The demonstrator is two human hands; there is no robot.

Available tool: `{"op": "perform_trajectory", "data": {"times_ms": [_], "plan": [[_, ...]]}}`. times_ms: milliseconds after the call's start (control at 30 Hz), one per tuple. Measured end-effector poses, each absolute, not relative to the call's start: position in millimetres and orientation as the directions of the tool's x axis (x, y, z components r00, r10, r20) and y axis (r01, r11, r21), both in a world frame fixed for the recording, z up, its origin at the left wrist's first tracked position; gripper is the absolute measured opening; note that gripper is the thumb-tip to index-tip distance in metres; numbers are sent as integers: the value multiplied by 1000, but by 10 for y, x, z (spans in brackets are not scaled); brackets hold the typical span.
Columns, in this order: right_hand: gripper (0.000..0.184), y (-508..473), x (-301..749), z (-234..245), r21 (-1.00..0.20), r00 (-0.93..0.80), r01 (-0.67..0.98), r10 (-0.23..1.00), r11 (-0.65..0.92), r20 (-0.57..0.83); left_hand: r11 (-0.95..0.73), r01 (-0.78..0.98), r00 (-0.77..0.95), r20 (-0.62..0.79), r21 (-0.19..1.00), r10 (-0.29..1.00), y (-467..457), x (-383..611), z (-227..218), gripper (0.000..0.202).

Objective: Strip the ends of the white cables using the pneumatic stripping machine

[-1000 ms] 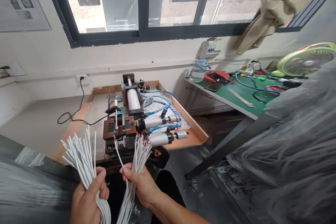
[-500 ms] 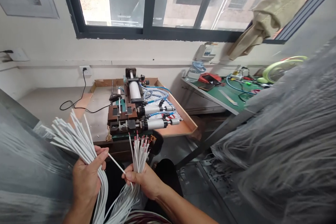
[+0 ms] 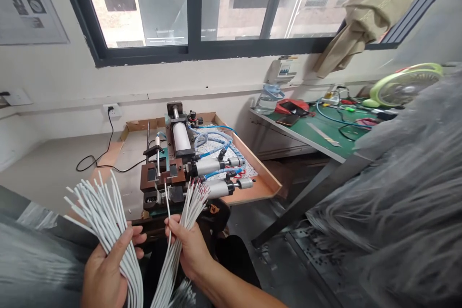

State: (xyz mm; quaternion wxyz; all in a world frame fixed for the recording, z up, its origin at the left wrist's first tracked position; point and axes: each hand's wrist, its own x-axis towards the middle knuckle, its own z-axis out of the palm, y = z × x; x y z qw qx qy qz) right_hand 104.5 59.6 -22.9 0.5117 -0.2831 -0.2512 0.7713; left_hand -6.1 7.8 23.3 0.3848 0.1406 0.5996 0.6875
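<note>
My left hand is wrapped round a thick bundle of white cables, whose cut ends fan out up and to the left. My right hand grips a second bundle of white cables with reddish tips showing. Between its thumb and forefinger stands a single white cable, apart from the rest. Just beyond both bundles is a machine with silver air cylinders and a brown metal block. The lower lengths of both bundles run down toward my lap.
The machine sits in a shallow wooden tray on a bench. To the right, a green-topped table carries a water jug, a red pouch and a green fan. Plastic-covered cables hang at the right.
The single cable that stretched between my hands is now upright in my right hand. My left fingers have let go of it, and my hands have moved slightly apart. The view has shifted.
</note>
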Motion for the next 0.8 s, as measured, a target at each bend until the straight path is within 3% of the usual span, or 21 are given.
{"op": "perform_trajectory", "data": {"times_ms": [233,467,700,800], "plan": [[12,729,945,-191,-616,-327,-663,905,-426,-273,79,-365,-665,-319,928,675,171,-111,192,20],[15,754,925,-186,-624,-323,-643,896,-444,-305,128,-379,-653,-363,917,665,206,-141,138,21],[19,678,1204,-156,-695,-391,-620,911,-365,-130,110,-401,-617,-357,909,701,143,-44,155,25],[25,721,1616,49,-790,-193,-593,980,-157,-50,110,-444,-580,-378,890,722,91,0,163,26]]}}
